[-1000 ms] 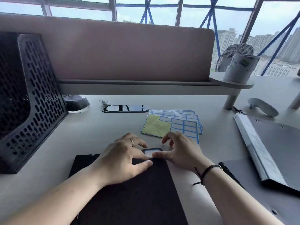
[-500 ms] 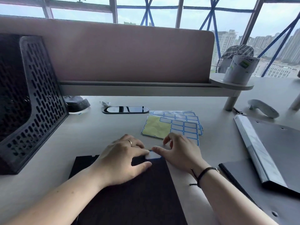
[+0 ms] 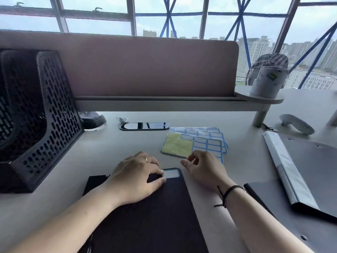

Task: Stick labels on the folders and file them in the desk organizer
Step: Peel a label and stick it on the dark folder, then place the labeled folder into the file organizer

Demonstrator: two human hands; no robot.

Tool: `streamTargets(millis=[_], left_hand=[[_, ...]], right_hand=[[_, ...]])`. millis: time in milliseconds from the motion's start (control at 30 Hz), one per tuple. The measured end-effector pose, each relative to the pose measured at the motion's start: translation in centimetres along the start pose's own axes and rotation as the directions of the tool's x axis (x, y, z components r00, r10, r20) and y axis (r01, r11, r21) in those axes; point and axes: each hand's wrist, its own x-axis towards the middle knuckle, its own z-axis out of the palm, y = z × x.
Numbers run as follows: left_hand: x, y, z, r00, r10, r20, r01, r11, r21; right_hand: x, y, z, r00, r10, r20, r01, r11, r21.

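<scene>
A black folder [image 3: 155, 216] lies flat on the desk in front of me. A white label [image 3: 171, 174] sits stuck at its far right corner. My left hand [image 3: 135, 178] rests flat on the folder, fingertips touching the label's left edge. My right hand [image 3: 204, 168] hovers just right of the corner, fingers loosely curled, holding nothing. Sheets of blue-bordered labels [image 3: 197, 143] lie beyond my hands, one partly peeled to its yellow backing. The black perforated desk organizer [image 3: 36, 115] stands at the left.
Grey folders [image 3: 310, 170] lie at the right, one with a clear spine strip. A dark oval cable port [image 3: 144, 126] is set into the desk. A pink divider with a shelf [image 3: 164, 105] runs behind, bearing a white cup [image 3: 266, 83].
My right hand has lifted off the label and drawn back to the right, leaving the label uncovered on the folder corner. My left hand stays on the folder.
</scene>
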Motion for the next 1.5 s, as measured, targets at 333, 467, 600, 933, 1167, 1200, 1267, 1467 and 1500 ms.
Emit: streamTargets(millis=[333,467,600,933,1167,1200,1267,1467,1500], left_hand=[[-6.0,-1.9,-7.0,0.913,-0.382,0.145,0.349,0.913,0.211],[-11.2,-2.3,-7.3,0.841,-0.488,0.231,0.476,0.872,0.112],[-13.5,-1.5,-7.3,0.819,-0.546,0.178,0.568,0.815,-0.114],[-14.2,-1.6,-8.0,0.589,-0.656,0.472,0.412,-0.258,-0.874],[-16.9,-0.7,-8.1,0.678,-0.554,0.484,0.541,-0.07,-0.838],[-17.5,-0.3,-8.1,0.695,-0.533,0.482,0.562,-0.015,-0.827],[-18.6,0.6,-8.4,0.73,-0.485,0.481,0.582,0.074,-0.81],[-20.7,0.7,-9.9,0.748,-0.517,0.417,0.524,0.074,-0.849],[-21.0,0.4,-10.3,0.752,-0.538,0.381,0.487,0.064,-0.871]], right_hand=[[-2.2,-2.0,-2.3,0.943,-0.108,0.316,0.121,0.992,-0.022],[-4.3,-3.8,-3.4,0.865,-0.157,0.477,0.202,0.978,-0.044],[-7.2,-5.1,-3.5,0.817,-0.159,0.554,0.248,0.965,-0.088],[-14.8,-6.6,-1.9,0.817,-0.14,0.559,0.324,0.914,-0.244],[-15.4,-5.8,-0.9,0.831,-0.165,0.532,0.283,0.947,-0.149],[-15.5,-5.8,-0.7,0.833,-0.174,0.525,0.288,0.947,-0.142],[-15.5,-6.1,-0.4,0.84,-0.19,0.509,0.289,0.949,-0.123],[-15.1,-8.1,0.5,0.828,-0.261,0.496,0.316,0.948,-0.029],[-15.0,-8.8,0.8,0.83,-0.277,0.484,0.326,0.945,-0.018]])
